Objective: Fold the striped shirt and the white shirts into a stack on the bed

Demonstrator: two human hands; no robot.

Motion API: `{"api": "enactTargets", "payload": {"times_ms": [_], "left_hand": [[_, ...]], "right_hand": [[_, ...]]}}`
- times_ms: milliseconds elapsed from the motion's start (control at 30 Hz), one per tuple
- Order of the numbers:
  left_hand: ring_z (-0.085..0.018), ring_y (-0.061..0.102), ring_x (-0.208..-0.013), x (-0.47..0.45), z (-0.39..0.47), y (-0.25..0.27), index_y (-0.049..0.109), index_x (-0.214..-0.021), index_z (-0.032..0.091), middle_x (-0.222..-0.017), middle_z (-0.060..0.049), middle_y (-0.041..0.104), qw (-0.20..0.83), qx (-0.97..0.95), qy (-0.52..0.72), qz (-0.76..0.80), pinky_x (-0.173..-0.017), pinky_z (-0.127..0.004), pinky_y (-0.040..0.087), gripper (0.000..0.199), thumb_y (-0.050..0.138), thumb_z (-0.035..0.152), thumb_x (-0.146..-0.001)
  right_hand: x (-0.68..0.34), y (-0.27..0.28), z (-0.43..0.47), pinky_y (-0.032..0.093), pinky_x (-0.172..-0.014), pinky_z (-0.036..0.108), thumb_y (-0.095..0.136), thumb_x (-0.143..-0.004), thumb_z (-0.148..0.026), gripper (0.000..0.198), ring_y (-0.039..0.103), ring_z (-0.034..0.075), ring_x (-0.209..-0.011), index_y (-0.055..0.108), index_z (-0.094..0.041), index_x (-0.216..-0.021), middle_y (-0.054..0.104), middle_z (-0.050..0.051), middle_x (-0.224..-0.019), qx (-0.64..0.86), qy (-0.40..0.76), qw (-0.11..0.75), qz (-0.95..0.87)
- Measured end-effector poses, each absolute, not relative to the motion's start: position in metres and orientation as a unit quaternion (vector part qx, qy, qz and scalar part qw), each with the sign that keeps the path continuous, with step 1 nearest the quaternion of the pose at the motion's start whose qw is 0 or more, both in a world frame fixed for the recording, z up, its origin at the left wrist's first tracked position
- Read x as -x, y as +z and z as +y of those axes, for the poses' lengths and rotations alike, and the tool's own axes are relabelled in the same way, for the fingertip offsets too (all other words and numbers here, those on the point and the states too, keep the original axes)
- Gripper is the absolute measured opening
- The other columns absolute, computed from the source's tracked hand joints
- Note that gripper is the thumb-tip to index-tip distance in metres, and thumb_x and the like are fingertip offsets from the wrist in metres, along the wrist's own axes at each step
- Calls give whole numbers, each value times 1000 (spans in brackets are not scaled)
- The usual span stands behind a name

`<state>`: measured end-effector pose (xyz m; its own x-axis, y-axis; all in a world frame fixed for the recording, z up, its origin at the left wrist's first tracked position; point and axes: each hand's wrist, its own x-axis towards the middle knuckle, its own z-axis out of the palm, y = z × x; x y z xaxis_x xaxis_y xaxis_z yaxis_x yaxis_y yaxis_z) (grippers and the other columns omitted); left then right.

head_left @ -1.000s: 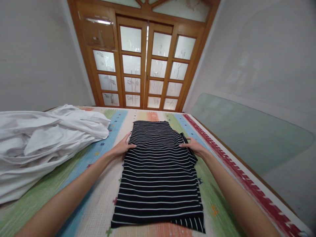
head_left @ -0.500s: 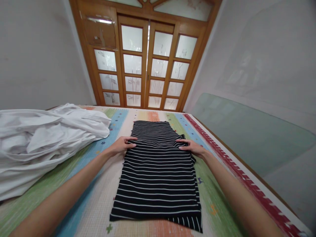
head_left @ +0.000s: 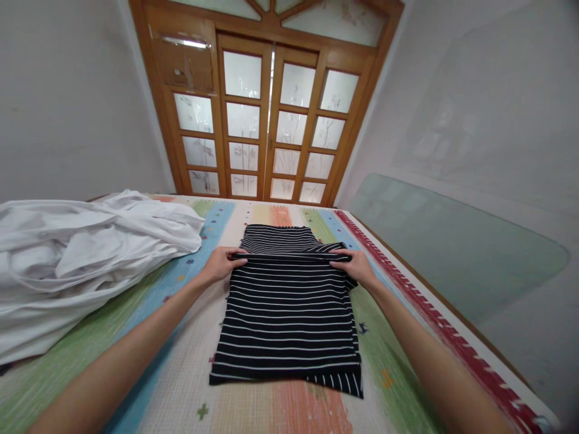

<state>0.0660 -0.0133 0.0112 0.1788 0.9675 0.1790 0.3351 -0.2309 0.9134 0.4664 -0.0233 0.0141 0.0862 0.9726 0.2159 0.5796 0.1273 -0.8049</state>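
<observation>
A black garment with thin white stripes (head_left: 287,319) lies in a long folded shape on the patterned bedspread. My left hand (head_left: 222,261) pinches its left edge between thumb and fingers. Opposite, my right hand (head_left: 355,264) pinches the right edge at about the same height. Between the two hands the cloth is pulled into a straight raised ridge. Beyond that ridge the far part of the garment lies flat. At the near right corner a flap shows stripes running the other way. Which kind of garment it is, I cannot tell.
A heap of white cloth (head_left: 90,253) lies on the left side of the multicoloured striped bedspread (head_left: 181,337). A pale green panel (head_left: 452,241) is on the right wall beside the bed edge. Wooden doors with glass panes (head_left: 266,120) stand at the far end.
Both hands have closed on the striped garment's edges and lifted a taut fold across it. Its near end has slid away from me, toward the doors.
</observation>
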Motion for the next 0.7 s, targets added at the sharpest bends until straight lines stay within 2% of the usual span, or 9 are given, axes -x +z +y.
{"api": "enactTargets", "payload": {"times_ms": [100, 167, 300, 400, 533, 600, 700], "left_hand": [[-22, 65, -82, -68, -13, 9, 77, -79, 20, -83, -4, 73, 315, -678, 441, 497, -84, -32, 50, 20, 75, 35, -65], [-20, 62, -81, -69, -14, 9, 77, -79, 21, -83, -4, 69, 247, -685, 458, 510, -84, -33, 49, 20, 74, 37, -67], [-22, 58, -96, -69, -23, 23, 74, -73, 20, -100, -7, 64, 155, -708, 493, 482, -94, -38, 46, 24, 73, 44, -70], [-24, 59, -101, -68, -36, 44, 68, -70, 20, -100, -7, 67, 202, -737, 475, 436, -98, -38, 44, 31, 70, 51, -73], [-19, 60, -71, -63, -58, 73, 65, -75, 18, -72, -3, 65, 304, -712, 469, 426, -70, -29, 50, 38, 70, 55, -73], [-16, 58, -64, -59, -70, 87, 64, -75, 17, -67, -1, 63, 348, -680, 493, 416, -60, -26, 48, 41, 73, 56, -69], [-16, 61, -63, -56, -80, 108, 64, -79, 17, -67, 0, 65, 411, -609, 543, 406, -57, -25, 49, 45, 78, 57, -63]], "right_hand": [[-460, 12, -25, 47, -100, 44, 77, -68, -29, 25, 66, 28, -98, 78, -23, -92, 73, 5, -94, 642, 150, 408, -631], [-457, 12, -28, 47, -99, 44, 76, -69, -29, 24, 62, 28, -102, 79, -21, -92, 68, 8, -101, 648, 94, 424, -626], [-454, 18, -37, 42, -104, 46, 77, -70, -31, 14, 50, 29, -117, 78, -22, -80, 54, 11, -117, 609, -29, 486, -626], [-455, 31, -49, 41, -105, 47, 70, -78, -35, 13, 51, 28, -119, 77, -24, -80, 56, 10, -117, 539, -84, 530, -649], [-458, 58, -71, 43, -103, 48, 65, -82, -35, 14, 63, 26, -101, 73, -25, -84, 70, 6, -96, 487, -95, 524, -692], [-460, 76, -85, 50, -93, 44, 67, -80, -38, 16, 66, 25, -90, 72, -24, -84, 72, 5, -87, 487, -118, 536, -680], [-460, 108, -100, 55, -71, 34, 69, -79, -42, 22, 67, 21, -73, 72, -22, -85, 72, 5, -80, 494, -128, 538, -670]]}}
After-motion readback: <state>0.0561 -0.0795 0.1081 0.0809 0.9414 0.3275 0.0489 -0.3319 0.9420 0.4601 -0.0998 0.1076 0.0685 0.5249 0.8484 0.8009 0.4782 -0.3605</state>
